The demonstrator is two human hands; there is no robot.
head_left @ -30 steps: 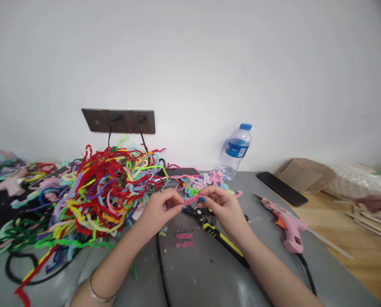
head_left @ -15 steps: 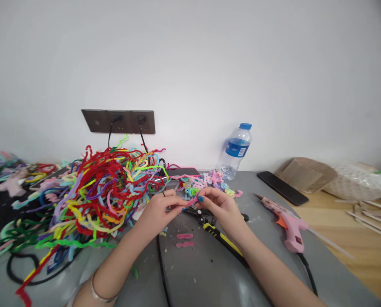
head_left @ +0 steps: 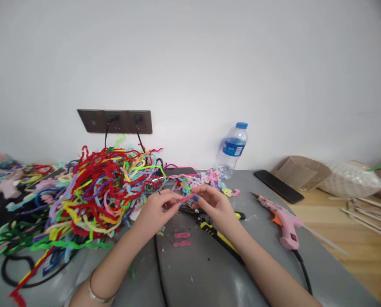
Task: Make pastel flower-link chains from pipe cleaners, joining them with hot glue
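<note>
Between my two hands is a short piece of pink pipe cleaner [head_left: 186, 198]. My left hand [head_left: 160, 209] pinches its left end with thumb and forefinger. The fingers of my right hand [head_left: 214, 204] are closed on the other end, a blue nail showing. Below them, two short pink pipe cleaner pieces [head_left: 181, 235] lie side by side on the grey table cover [head_left: 203, 281]. Under my right hand and forearm rests a pair of black and yellow pliers [head_left: 217, 236], partly hidden.
A large tangle of coloured pipe cleaners [head_left: 97, 192] fills the left. Small pastel pipe cleaner shapes [head_left: 209, 177], a water bottle [head_left: 231, 151] and a black phone [head_left: 278, 186] lie behind. To the right is a pink glue gun [head_left: 286, 226]. A black cable [head_left: 158, 264] crosses the front.
The view has shifted slightly, so everything sits a little further left. Both hands keep hold of the pink piece, which now lies more level between the fingertips.
</note>
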